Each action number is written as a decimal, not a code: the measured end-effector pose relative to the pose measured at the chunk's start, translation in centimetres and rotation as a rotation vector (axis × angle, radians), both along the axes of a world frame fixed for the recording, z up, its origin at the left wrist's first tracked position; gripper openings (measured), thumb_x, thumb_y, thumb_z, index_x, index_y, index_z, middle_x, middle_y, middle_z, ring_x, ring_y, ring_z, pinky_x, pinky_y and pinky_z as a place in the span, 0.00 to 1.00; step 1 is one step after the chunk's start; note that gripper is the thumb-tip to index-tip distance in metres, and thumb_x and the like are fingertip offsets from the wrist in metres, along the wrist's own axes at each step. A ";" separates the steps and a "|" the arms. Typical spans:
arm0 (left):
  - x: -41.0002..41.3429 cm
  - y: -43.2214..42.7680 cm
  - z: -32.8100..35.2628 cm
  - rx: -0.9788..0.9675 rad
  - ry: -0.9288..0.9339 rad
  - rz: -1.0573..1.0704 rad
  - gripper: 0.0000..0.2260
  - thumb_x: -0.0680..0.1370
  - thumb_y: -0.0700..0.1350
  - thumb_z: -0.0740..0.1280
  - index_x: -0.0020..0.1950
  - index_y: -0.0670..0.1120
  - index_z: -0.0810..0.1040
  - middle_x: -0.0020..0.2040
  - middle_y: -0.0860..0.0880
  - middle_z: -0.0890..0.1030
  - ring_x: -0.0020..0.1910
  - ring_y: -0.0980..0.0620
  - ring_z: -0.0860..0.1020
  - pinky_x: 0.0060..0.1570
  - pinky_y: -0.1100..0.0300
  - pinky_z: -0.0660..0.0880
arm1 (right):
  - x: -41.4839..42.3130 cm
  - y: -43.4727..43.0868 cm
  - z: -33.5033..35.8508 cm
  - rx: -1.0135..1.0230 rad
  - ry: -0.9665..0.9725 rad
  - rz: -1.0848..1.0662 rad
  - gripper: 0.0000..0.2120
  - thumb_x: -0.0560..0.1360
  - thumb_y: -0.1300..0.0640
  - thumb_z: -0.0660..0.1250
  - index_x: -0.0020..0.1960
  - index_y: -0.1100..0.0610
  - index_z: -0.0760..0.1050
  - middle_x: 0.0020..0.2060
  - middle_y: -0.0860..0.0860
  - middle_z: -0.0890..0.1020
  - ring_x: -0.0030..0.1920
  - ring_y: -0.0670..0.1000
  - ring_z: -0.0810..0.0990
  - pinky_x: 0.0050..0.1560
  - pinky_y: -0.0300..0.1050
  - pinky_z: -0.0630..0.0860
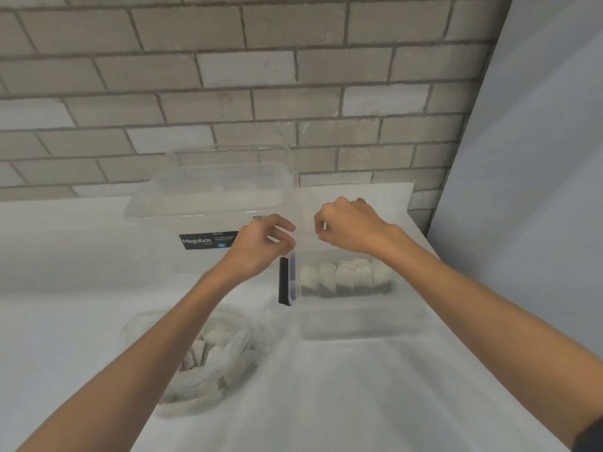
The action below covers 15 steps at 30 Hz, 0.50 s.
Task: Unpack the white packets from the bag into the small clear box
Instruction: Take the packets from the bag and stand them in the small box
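Note:
The small clear box (346, 324) stands on the white table, right of centre, with a row of white packets (346, 278) upright inside at its far end. Its clear lid (388, 203) stands upright over the box's far side. My left hand (261, 246) pinches the lid's left edge, and my right hand (349, 226) curls around the lid near its middle. A crumpled clear bag (235, 324) lies at the lower left under my left forearm, with several white packets (212, 337) inside it.
A large clear tub (208, 197) with a black "Megabox" label stands at the back left, touching the small box. A black strip (284, 282) runs down the small box's left side. A brick wall (293, 76) is behind, and a grey panel (538, 158) closes the right side.

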State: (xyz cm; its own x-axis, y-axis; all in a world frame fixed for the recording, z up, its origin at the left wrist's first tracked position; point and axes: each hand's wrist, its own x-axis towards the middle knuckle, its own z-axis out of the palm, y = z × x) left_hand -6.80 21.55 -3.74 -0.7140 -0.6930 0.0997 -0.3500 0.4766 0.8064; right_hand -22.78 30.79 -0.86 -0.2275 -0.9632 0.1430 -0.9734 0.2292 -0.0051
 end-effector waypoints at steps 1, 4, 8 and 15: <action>1.3 -0.4 0.1 0.009 -0.001 0.019 0.08 0.74 0.40 0.68 0.53 0.49 0.79 0.41 0.51 0.84 0.40 0.53 0.82 0.37 0.62 0.72 | 1.3 -0.4 0.2 -0.003 -0.027 0.027 0.09 0.78 0.60 0.60 0.52 0.55 0.78 0.49 0.54 0.80 0.49 0.57 0.77 0.50 0.49 0.65; 5.3 -1.5 0.2 0.026 -0.007 0.059 0.07 0.74 0.40 0.69 0.51 0.48 0.79 0.41 0.50 0.84 0.41 0.52 0.80 0.40 0.61 0.71 | 5.4 -1.5 0.2 0.013 -0.086 0.095 0.11 0.76 0.60 0.59 0.50 0.55 0.80 0.48 0.53 0.80 0.46 0.57 0.78 0.46 0.47 0.67; 10.4 -2.5 0.1 0.011 -0.040 0.128 0.06 0.75 0.40 0.69 0.51 0.47 0.80 0.42 0.50 0.84 0.41 0.52 0.80 0.40 0.62 0.72 | 10.2 -2.9 -0.6 0.035 -0.153 0.165 0.11 0.77 0.59 0.59 0.50 0.55 0.80 0.47 0.54 0.79 0.46 0.58 0.79 0.43 0.47 0.72; 16.2 -3.3 -1.8 0.009 -0.169 0.097 0.04 0.74 0.39 0.68 0.44 0.47 0.81 0.40 0.49 0.84 0.40 0.53 0.82 0.39 0.63 0.75 | 16.2 -5.0 -4.2 0.172 -0.339 0.227 0.09 0.75 0.60 0.61 0.50 0.55 0.80 0.49 0.55 0.78 0.51 0.58 0.78 0.47 0.50 0.77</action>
State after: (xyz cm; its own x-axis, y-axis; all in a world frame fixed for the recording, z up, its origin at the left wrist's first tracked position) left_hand 9.44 18.22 -5.49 -0.6502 -0.7594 -0.0224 -0.5244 0.4273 0.7365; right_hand -6.55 25.81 -5.06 -0.0140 -0.9974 -0.0704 -0.9490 0.0354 -0.3133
